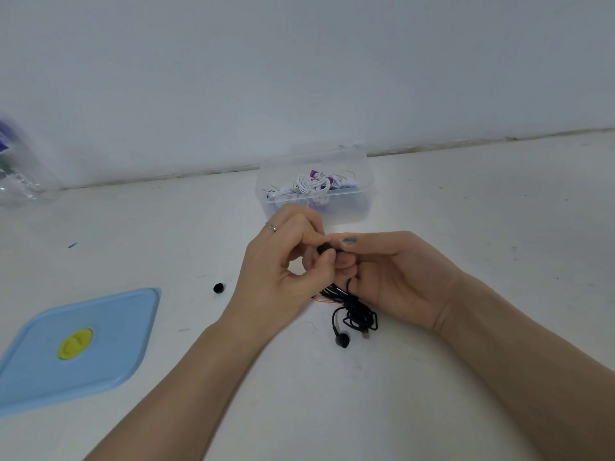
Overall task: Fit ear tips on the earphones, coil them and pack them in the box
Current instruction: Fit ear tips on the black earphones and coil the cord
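A black ear tip (323,249) sits pinched between the thumb and fingers of the left hand (286,264), right where both hands meet above the middle of the bench (466,201). The right hand (396,277) faces it, its thumb and curled fingers gripping the end of the black earphones (357,314); the earbud itself is hidden between the fingertips, so whether the tip is already seated on it cannot be told. From the right hand the black cable drops in a loose tangle onto the bench just below the hands, with a second earbud (342,340) lying at the tangle's lower left and a small plug end at its lower right. A ring (271,227) shows on one finger of the left hand.

A loose black ear tip (218,288) lies on the bench just to the left of the left wrist. Behind the hands, near the bench's far edge by the wall (299,78), stands the clear plastic box (362,201), open, holding coiled white earphones (312,184) with purple bits. The box's blue lid (109,357) with a yellow centre piece lies flat toward the left near corner. A clear plastic bag (16,181) sits at the far left edge
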The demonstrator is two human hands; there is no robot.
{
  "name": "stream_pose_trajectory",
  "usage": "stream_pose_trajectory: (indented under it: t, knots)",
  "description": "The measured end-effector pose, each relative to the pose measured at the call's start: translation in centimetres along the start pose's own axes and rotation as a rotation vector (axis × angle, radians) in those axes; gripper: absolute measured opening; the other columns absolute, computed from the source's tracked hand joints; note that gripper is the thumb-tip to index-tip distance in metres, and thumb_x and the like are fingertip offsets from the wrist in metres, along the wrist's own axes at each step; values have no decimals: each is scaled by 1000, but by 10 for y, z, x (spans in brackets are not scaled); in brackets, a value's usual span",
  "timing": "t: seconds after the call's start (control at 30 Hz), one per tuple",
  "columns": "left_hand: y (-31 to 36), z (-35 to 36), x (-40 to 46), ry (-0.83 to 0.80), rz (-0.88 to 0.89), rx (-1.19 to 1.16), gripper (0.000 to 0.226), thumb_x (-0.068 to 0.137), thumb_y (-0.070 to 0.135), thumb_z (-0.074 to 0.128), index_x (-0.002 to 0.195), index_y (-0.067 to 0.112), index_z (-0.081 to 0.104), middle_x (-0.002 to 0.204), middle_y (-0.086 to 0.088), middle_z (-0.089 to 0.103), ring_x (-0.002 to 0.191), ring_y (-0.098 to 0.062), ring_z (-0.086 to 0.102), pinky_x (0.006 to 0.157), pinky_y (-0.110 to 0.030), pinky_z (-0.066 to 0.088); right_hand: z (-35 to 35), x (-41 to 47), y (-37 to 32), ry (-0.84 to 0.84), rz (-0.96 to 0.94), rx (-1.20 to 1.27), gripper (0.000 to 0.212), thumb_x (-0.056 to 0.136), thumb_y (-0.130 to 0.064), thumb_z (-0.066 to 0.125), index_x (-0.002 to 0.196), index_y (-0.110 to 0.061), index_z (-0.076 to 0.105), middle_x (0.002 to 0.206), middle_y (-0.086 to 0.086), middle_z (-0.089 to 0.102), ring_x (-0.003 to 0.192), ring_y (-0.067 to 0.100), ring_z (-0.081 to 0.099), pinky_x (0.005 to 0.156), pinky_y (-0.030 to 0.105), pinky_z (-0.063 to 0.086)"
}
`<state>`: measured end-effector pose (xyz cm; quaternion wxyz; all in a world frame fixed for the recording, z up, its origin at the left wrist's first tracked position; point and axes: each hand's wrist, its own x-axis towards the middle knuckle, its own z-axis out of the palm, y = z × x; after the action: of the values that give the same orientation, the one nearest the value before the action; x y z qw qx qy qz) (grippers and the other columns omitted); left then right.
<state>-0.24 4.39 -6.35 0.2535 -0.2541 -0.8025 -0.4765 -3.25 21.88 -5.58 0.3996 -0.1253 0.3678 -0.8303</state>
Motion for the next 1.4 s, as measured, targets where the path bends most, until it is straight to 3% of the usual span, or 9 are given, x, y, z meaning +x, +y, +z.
stream_pose_trajectory:
  t: [0.1,0.2,0.3,0.4,0.53,0.77,1.03,1.2,1.4]
  knots:
    - [-2,-1,-1,6,-5,16,14,80,-9,66,75,-6,54,92,-11,54,71,-6,55,70,-8,41,-1,1,-1,-12,26,57,34,90,-2,49,123,8,49,101,13,58,74,9,49,71,20,44]
    - [-4,-2,0,19,-3,25,16,82,1,66,75,-3,53,91,-6,53,70,-29,58,68,-13,42,-2,2,-1,-12,28,83,39,88,-2,52,125,8,47,110,17,52,75,10,49,71,21,45]
    - [-3,-4,1,16,0,90,15,78,-5,68,75,0,55,90,-6,54,67,-20,52,66,-14,40,-1,2,-3,-14,30,89,50,82,-5,61,128,9,48,115,20,49,76,12,48,73,22,43]
    - [4,-5,3,6,27,123,42,74,-15,68,80,26,60,88,-8,55,67,-14,49,69,-7,38,-1,3,-3,-6,30,84,45,88,-5,54,130,10,50,118,22,50,79,14,47,83,26,38]
    - [8,-5,6,10,48,95,70,77,-14,66,94,53,54,89,-5,56,69,-14,50,70,-6,37,-1,3,-3,14,23,82,50,88,-3,51,136,12,45,120,21,44,76,12,50,73,21,45]
    - [5,-3,3,4,-4,40,46,82,-8,64,91,36,61,91,-6,58,71,-21,53,70,-13,41,-2,5,-3,27,0,33,47,85,-3,54,130,7,51,117,18,44,76,12,48,78,23,41]
    - [-3,-7,-2,35,-23,115,7,89,5,67,94,10,70,96,-2,62,73,-17,59,72,-33,52,-4,2,-7,175,-38,-170,44,76,0,60,120,2,63,93,12,67,74,15,63,73,22,54]
    - [-6,-10,-2,28,-66,169,9,88,4,68,94,9,71,95,0,64,75,-16,62,74,-36,53,-4,2,-9,256,-87,-147,41,77,7,57,117,0,62,100,15,73,80,17,70,77,23,58]
    - [-4,-11,-2,18,-140,229,28,86,4,70,109,18,65,95,7,62,79,-14,62,78,-18,48,-2,5,-7,368,-187,-144,35,88,19,50,117,5,62,105,22,72,87,21,72,80,23,59]
